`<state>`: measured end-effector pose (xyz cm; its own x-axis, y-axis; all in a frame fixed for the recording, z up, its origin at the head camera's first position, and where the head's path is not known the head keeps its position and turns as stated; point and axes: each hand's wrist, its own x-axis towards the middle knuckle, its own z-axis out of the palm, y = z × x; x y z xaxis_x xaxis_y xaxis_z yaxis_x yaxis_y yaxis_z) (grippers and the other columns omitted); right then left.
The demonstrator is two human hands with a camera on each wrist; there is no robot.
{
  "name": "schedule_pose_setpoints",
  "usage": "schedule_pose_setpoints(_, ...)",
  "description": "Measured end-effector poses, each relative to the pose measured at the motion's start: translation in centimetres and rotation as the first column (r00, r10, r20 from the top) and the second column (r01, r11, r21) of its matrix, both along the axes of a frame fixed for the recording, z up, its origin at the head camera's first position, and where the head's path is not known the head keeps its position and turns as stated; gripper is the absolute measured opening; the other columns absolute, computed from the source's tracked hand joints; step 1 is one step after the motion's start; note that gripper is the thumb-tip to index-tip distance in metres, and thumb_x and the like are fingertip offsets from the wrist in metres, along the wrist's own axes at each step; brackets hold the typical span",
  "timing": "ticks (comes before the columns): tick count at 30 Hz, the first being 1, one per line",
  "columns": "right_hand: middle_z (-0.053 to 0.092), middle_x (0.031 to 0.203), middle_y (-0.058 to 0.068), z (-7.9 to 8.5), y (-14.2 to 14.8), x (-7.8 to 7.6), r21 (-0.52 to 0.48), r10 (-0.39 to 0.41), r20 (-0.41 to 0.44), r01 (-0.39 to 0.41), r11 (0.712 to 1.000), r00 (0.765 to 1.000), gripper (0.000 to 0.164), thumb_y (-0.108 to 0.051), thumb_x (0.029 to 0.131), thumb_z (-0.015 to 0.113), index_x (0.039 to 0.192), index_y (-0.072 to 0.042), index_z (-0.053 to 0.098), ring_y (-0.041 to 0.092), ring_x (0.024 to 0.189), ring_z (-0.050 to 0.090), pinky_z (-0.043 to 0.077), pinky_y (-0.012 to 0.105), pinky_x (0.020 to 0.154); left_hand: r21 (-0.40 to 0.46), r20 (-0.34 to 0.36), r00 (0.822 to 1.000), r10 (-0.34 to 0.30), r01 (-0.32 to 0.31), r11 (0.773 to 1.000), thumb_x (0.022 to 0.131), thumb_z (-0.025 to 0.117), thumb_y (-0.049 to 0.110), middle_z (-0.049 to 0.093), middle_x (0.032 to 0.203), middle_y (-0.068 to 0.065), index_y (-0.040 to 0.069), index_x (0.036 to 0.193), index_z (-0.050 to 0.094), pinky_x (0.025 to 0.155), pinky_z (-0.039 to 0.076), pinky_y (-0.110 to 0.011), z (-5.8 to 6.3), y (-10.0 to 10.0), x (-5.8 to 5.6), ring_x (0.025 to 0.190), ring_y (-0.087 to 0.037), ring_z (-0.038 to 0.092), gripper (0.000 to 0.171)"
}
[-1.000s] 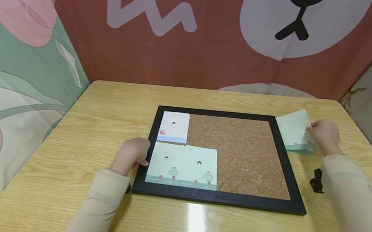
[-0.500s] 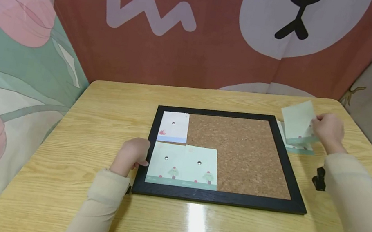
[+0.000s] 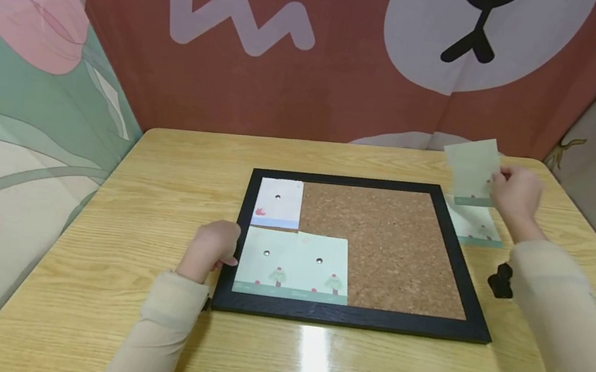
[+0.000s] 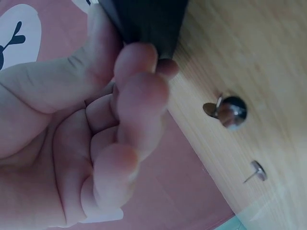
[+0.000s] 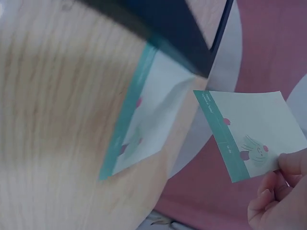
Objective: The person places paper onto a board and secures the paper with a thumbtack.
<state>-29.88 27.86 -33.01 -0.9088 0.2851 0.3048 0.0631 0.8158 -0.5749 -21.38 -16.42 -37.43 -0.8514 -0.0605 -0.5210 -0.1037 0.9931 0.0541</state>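
Nearest, on the left side of the table (image 3: 128, 196), the left grip (image 3: 214, 244) is clamped on the black frame (image 3: 346, 317), thumb and fingertips meeting on its edge; it sits where it did a second ago, steadying the board, I judge. Loose pins (image 4: 232, 114), at least two, lie on the table close by that hand in the left wrist view; the head view does not show them. Inside the frame, the near left part of the cork (image 3: 405, 258) carries two green-banded sheets (image 3: 320, 276) side by side, with a smaller blue-banded sheet (image 3: 287, 205) behind the left one, each with a single pin through it, all unchanged. Cork lies bare from there to the frame's right side. Beyond, toward the table's far right corner, one pale sheet (image 3: 473, 225) lies flat just beside the frame. The real change is above it: the right grip (image 3: 516, 196), thumb and fingers pinched on the held sheet (image 3: 473, 167), has risen, and that sheet, which half a second ago lapped low over the flat one, now hangs upright and higher, nearer the table's far edge. It looks properly separated, so picking up seems done, while placing it has not begun.
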Motion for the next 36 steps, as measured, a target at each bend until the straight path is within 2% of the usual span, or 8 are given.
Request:
schedule_pose_setpoints(10,0.059,0.087,0.027,0.2,-2.9,-0.3,-0.011,0.1,-0.167,-0.103,0.995,0.981,0.024,-0.007,0.091,0.044,0.091,0.01,0.061,0.03,0.071,0.049,0.033,0.031,0.057,-0.018,0.011,1.0,-0.003,0.003,1.0,0.081,0.065,0.009,0.053,0.069,-0.013,-0.002,0.109,0.052,0.046,0.042,-0.026,1.4,0.8,0.6,0.044,-0.018,0.052,0.033)
schedule_pose_setpoints(13,0.06,0.084,0.026,0.2,-3.9,-0.3,-0.012,0.13,-0.202,-0.135,0.991,0.971,0.023,-0.006,0.09,0.046,0.09,0.01,0.063,0.026,0.066,0.047,0.031,0.027,0.054,-0.015,0.015,1.0,-0.005,0.005,1.0,0.08,0.066,0.01,0.053,0.07,-0.013,-0.002,0.109,0.052,0.046,0.042,-0.027,1.2,0.8,0.6,0.045,-0.018,0.053,0.034)
schedule_pose_setpoints(16,0.06,0.083,0.025,0.3,-4.8,-0.3,-0.024,0.144,-0.211,-0.152,0.988,0.967,0.023,-0.007,0.089,0.047,0.091,0.01,0.063,0.024,0.065,0.046,0.031,0.024,0.053,-0.028,0.012,1.0,-0.005,0.005,1.0,0.08,0.066,0.011,0.052,0.072,-0.013,-0.002,0.11,0.052,0.046,0.042,-0.027,0.3,0.5,0.1,0.046,-0.018,0.053,0.035)
schedule_pose_setpoints(20,0.06,0.085,0.025,0.5,-6.1,-0.3,-0.07,0.145,-0.189,-0.161,0.984,0.971,0.023,-0.006,0.088,0.049,0.095,0.01,0.063,0.02,0.066,0.047,0.032,0.02,0.054,-0.037,0.0,1.0,-0.009,0.009,0.999,0.08,0.067,0.013,0.053,0.073,-0.014,-0.001,0.11,0.051,0.046,0.043,-0.027,-0.7,0.2,-0.5,0.047,-0.019,0.055,0.037)
schedule_pose_setpoints(24,0.059,0.088,0.025,0.5,-7.2,-0.1,-0.217,0.148,-0.121,-0.171,0.961,0.982,0.023,-0.006,0.088,0.052,0.099,0.013,0.06,0.009,0.067,0.046,0.034,0.015,0.055,-0.031,-0.018,1.0,-0.023,0.023,0.999,0.079,0.068,0.012,0.052,0.073,-0.014,-0.001,0.109,0.052,0.047,0.042,-0.028,-1.0,0.1,-0.5,0.046,-0.019,0.054,0.037)
schedule_pose_setpoints(28,0.055,0.082,0.015,-0.1,-8.1,-0.1,-0.358,0.183,-0.042,-0.186,0.915,0.982,0.027,-0.007,0.088,0.053,0.103,0.015,0.056,0.003,0.065,0.042,0.036,0.013,0.054,-0.029,-0.017,0.999,-0.034,0.034,0.999,0.079,0.068,0.012,0.052,0.073,-0.013,-0.002,0.107,0.053,0.049,0.042,-0.028,0.4,0.5,0.3,0.046,-0.018,0.054,0.035)
schedule_pose_setpoints(32,0.051,0.074,0.004,-0.6,-8.9,0.0,-0.451,0.249,0.043,-0.204,0.869,0.967,0.029,-0.007,0.089,0.052,0.111,0.012,0.053,0.006,0.055,0.042,0.036,0.019,0.047,-0.042,-0.003,0.999,-0.049,0.048,0.998,0.08,0.066,0.011,0.053,0.071,-0.012,-0.002,0.105,0.055,0.052,0.042,-0.027,2.2,1.0,1.1,0.047,-0.017,0.054,0.03)
schedule_pose_setpoints(36,0.051,0.065,0.002,-1.1,-9.7,-0.1,-0.525,0.316,0.139,-0.201,0.827,0.939,0.034,-0.007,0.091,0.05,0.121,0.008,0.046,0.01,0.05,0.043,0.038,0.026,0.048,-0.062,-0.009,0.998,-0.055,0.055,0.997,0.08,0.067,0.013,0.053,0.068,-0.011,-0.001,0.102,0.056,0.053,0.041,-0.028,1.8,0.9,1.0,0.045,-0.016,0.054,0.028)
